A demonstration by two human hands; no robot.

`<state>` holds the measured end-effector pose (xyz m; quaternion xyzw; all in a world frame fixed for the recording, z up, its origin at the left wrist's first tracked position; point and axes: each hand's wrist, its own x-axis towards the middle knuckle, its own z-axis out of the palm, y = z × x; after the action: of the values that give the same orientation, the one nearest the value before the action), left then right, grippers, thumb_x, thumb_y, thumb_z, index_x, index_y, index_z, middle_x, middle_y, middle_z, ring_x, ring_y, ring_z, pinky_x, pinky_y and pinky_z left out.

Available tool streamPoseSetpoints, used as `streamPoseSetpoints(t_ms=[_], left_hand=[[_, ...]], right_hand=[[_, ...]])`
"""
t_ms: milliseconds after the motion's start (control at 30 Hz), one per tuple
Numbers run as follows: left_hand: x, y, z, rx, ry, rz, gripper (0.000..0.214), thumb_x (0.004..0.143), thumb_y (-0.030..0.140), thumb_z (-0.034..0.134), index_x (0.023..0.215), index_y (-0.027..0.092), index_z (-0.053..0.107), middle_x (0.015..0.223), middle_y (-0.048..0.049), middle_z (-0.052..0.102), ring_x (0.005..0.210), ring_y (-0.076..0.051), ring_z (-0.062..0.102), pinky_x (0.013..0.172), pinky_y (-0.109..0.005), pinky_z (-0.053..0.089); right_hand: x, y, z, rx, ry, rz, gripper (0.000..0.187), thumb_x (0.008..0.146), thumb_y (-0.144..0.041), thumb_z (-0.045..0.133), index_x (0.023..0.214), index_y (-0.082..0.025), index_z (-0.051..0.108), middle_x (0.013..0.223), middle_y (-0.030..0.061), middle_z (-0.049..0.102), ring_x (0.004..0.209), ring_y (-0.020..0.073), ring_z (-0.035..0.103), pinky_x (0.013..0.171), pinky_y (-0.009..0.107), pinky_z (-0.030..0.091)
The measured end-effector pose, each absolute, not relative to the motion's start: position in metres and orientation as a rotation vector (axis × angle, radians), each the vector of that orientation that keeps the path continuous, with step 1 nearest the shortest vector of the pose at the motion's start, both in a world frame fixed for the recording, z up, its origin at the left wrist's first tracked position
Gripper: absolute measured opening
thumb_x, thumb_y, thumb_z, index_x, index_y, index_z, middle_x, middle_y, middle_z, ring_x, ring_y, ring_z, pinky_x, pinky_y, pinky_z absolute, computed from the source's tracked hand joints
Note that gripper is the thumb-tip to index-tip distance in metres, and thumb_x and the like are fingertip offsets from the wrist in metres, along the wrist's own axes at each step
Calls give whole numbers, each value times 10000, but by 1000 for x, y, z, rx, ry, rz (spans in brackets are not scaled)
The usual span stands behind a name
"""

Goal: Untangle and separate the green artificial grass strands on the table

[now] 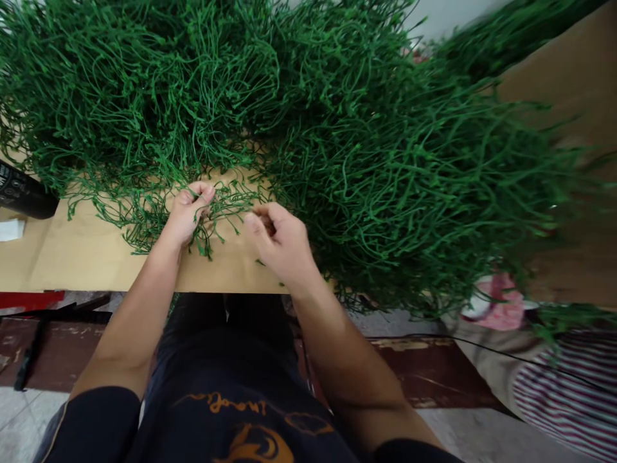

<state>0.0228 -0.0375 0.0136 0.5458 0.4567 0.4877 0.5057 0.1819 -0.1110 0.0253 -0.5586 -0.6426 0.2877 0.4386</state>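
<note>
A great heap of thin green plastic sprigs [299, 109] covers most of a tan table [72, 251]. My left hand [187, 213] is closed on a small bunch of these green sprigs [230, 204] near the table's front edge. My right hand [282, 243] sits just to the right of it, fingers curled in a pinch at the other end of the same bunch. The loose ends of the sprigs hang below my left hand onto the tabletop.
A black cylindrical object [22, 191] lies at the table's left edge, with a white scrap [10, 229] beside it. At the right, a pink and white item [499, 307] and a striped cloth [569, 389] lie under the overhanging sprigs. A red bar [29, 299] runs below the table.
</note>
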Motion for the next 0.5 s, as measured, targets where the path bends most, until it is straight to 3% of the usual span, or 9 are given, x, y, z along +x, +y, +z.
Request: streamPoseSetpoints(t_ms=[100,167,300,500], left_hand=[[22,-38,12,1338,1046,1141,306,751,363,644,595,170,465,532,50,382,464,-52,324,478,-214,287],[22,-38,9,1338,1044,1132,312,756,381,636,600,171,465,539,48,394,470,-55,327,486,-219,293],[24,-35,4,1380,1116,1113,313,775,396,610,601,173,475,514,50,374,476,-65,324,494,-226,278],[33,-35,1,1413,1225,1121,300,776,347,612,573,165,486,516,43,428,522,-74,374,553,-224,333]], right_hand=[[171,-100,14,-1398,-1686,863,365,793,-545,534,787,-181,540,527,-50,368,490,78,317,509,244,246],[163,-97,7,-1361,-1732,902,374,838,-532,459,717,-181,507,543,-30,410,518,90,360,529,247,261],[159,-100,7,-1299,-1758,816,345,911,-409,310,667,-189,414,610,5,467,597,113,430,599,258,298],[165,-115,18,-1303,-1899,650,297,900,-305,338,625,-197,366,564,4,405,563,126,400,585,275,270]])
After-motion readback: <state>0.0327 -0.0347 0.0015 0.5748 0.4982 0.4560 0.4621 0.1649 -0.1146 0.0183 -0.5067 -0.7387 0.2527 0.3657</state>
